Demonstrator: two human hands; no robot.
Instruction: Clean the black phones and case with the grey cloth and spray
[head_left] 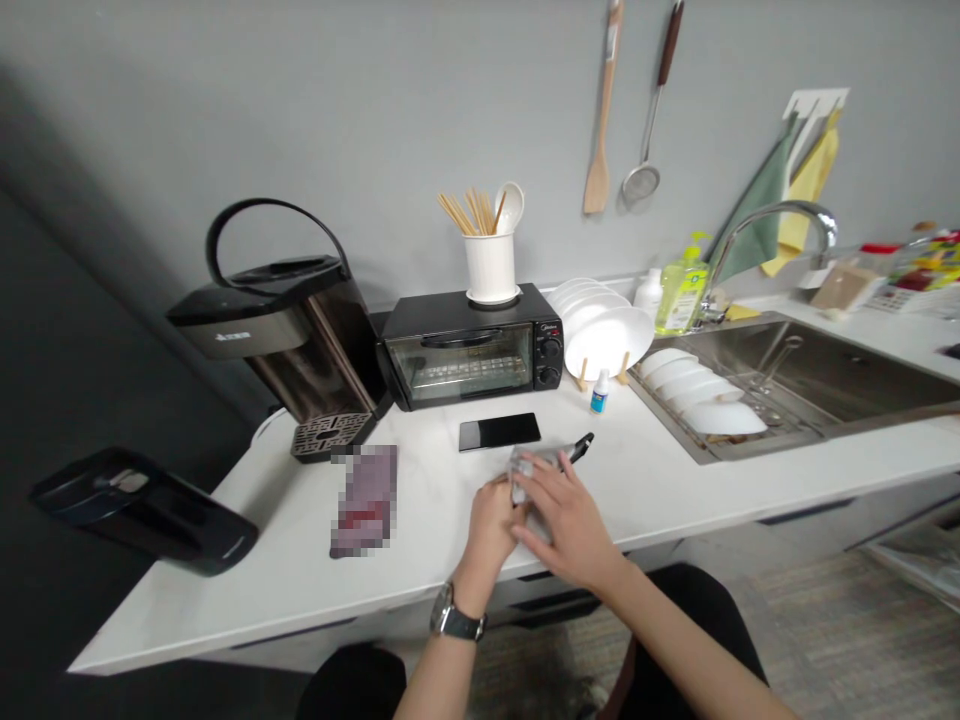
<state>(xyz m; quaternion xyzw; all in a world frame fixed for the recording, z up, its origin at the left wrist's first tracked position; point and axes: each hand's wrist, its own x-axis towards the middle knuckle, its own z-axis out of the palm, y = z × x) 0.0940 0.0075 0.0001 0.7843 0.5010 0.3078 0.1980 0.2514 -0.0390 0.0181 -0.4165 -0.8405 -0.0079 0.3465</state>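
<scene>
The left arm [442, 675] and the right arm [694, 640] are closest, and both reach toward the small black oven [461, 365]. A watch [456, 615] with a dark strap sits on the left wrist. The left grip [491, 520] and the right grip [568, 520] meet in front of the oven, above the desk [637, 490]. Between them is a thin grey thing with a black end [579, 449]. It is too blurry to name. The right fingers lie across it, and they hide much of the left fingers, so I cannot tell how tightly each grip is closed.

A black phone [499, 432] lies flat between the oven and the grips. A purple thing [369, 495], fuzzy with squares, is in front of the oven, off to its left. A big pot with a handle [322, 360] stands just left of the oven.

A white cup [491, 270] full of sticks is on top of the oven. White plates [609, 345] stand up beside the oven's right side, and a tiny bottle [599, 398] is in front of them. Farther right of the oven is the sink [885, 400], with white bowls [697, 395] in it.
</scene>
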